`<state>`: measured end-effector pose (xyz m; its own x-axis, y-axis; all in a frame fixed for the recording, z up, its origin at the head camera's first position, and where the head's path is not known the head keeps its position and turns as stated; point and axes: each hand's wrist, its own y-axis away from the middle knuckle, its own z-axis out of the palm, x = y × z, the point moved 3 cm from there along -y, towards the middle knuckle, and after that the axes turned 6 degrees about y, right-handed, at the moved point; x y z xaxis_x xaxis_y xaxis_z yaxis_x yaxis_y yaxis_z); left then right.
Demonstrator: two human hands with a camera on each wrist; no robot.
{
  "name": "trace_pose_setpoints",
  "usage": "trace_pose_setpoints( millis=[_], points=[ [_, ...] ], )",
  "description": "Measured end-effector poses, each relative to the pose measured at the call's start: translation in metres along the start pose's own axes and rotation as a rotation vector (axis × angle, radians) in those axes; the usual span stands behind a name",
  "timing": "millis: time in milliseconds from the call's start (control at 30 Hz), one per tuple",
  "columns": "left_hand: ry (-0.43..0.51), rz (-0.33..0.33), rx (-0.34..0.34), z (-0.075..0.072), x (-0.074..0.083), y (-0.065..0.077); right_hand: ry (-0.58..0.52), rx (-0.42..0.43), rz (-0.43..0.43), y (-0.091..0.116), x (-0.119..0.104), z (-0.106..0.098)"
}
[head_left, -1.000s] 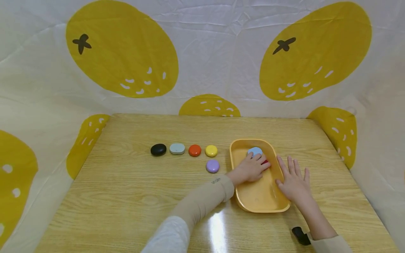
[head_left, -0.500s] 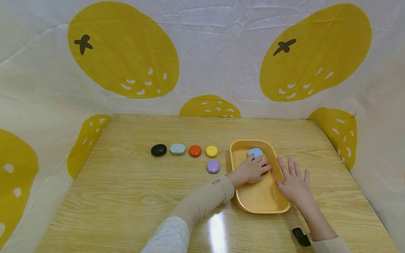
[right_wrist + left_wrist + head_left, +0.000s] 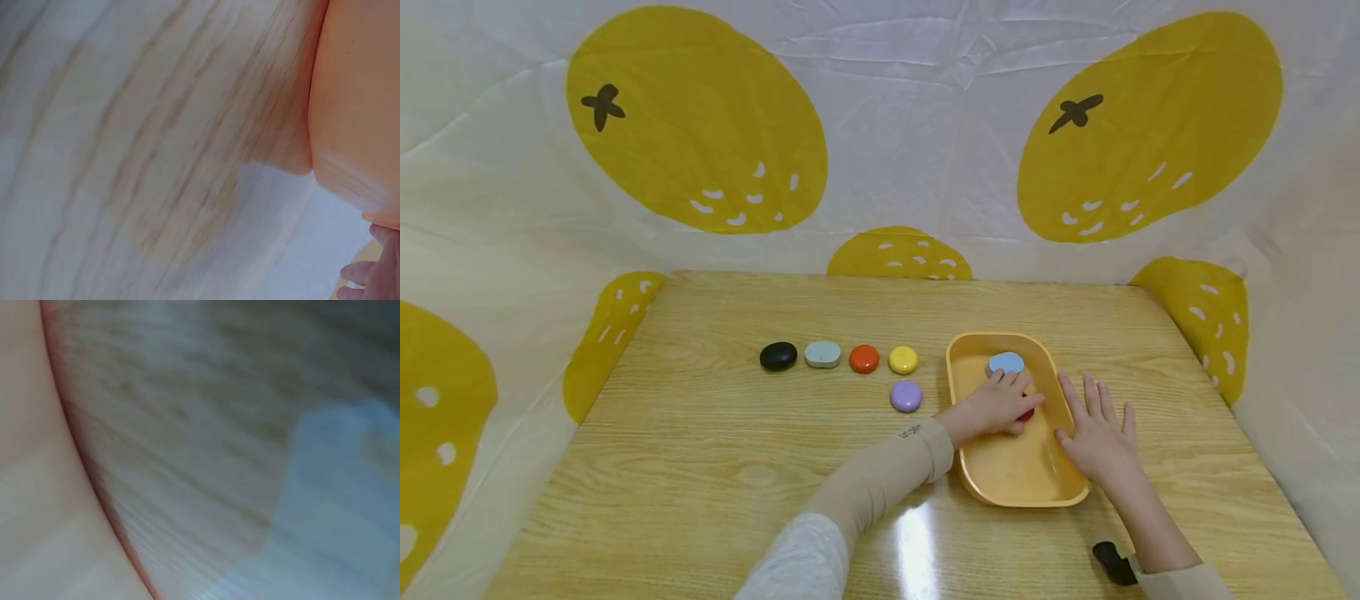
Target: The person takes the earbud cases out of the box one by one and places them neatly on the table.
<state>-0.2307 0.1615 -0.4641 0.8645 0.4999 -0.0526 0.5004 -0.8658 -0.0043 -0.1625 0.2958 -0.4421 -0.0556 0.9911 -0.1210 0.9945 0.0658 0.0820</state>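
Note:
In the head view, an orange tray (image 3: 1022,483) with rounded corners stands right of the table's middle. My left hand (image 3: 988,407) reaches over its left wall and holds a dark red rounded piece (image 3: 1027,411) inside, fingers over it and thumb on the near side; most of that piece is hidden. Just beyond the fingertips lies a light blue piece (image 3: 1006,362). With fingers spread straight, my right hand (image 3: 1099,437) rests against the tray's right rim. The right wrist view catches those fingers (image 3: 369,275) beside the tray's orange wall (image 3: 356,106).
Left of the tray, a row runs across the wooden table (image 3: 700,467): black piece (image 3: 778,357), pale grey piece (image 3: 823,354), red-orange piece (image 3: 864,359) and yellow piece (image 3: 903,360). A purple piece (image 3: 906,396) lies below the yellow one. Patterned cloth (image 3: 917,150) hangs behind.
Inside the tray, the dark red piece has shifted slightly toward the near side under my left hand, and more of the light blue piece shows. My right hand stays put.

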Motion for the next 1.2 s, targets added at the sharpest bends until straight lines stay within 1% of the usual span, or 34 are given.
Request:
trace_pose_setpoints(
  millis=[100, 233, 300, 400, 500, 633, 800, 900, 1000, 1100, 1200],
  points=[
    [0.059, -0.018, 0.019, -0.002, -0.004, 0.001, -0.003, -0.005, -0.002, 0.0, 0.0, 0.001],
    [0.074, -0.043, 0.084, -0.013, -0.012, 0.008, -0.006, -0.004, -0.003, 0.0, 0.0, 0.003],
    [0.078, -0.055, 0.122, -0.02, -0.017, 0.015, -0.005, -0.002, -0.003, -0.001, 0.0, 0.003],
    [0.084, -0.067, 0.176, -0.029, -0.025, 0.026, -0.007, 0.0, -0.002, -0.001, 0.0, 0.003],
    [0.105, -0.075, 0.22, -0.035, -0.035, 0.041, -0.015, -0.004, -0.003, 0.0, 0.0, 0.002],
    [0.148, -0.089, 0.248, -0.04, -0.048, 0.066, -0.022, -0.007, -0.006, 0.002, -0.001, 0.001],
    [0.167, -0.126, 0.272, -0.039, -0.065, 0.102, -0.018, -0.01, -0.008, 0.001, -0.001, 0.0],
    [0.197, -0.166, 0.281, -0.035, -0.075, 0.124, -0.018, -0.011, -0.011, 0.001, -0.001, 0.0],
    [0.189, -0.197, 0.269, -0.028, -0.084, 0.144, -0.017, -0.005, -0.01, 0.001, -0.001, -0.001],
    [0.168, -0.219, 0.245, -0.021, -0.092, 0.16, -0.018, -0.003, -0.01, 0.001, -0.001, -0.001],
    [0.158, -0.224, 0.225, -0.013, -0.097, 0.172, -0.019, -0.005, -0.014, 0.001, -0.001, -0.001]
  ],
)
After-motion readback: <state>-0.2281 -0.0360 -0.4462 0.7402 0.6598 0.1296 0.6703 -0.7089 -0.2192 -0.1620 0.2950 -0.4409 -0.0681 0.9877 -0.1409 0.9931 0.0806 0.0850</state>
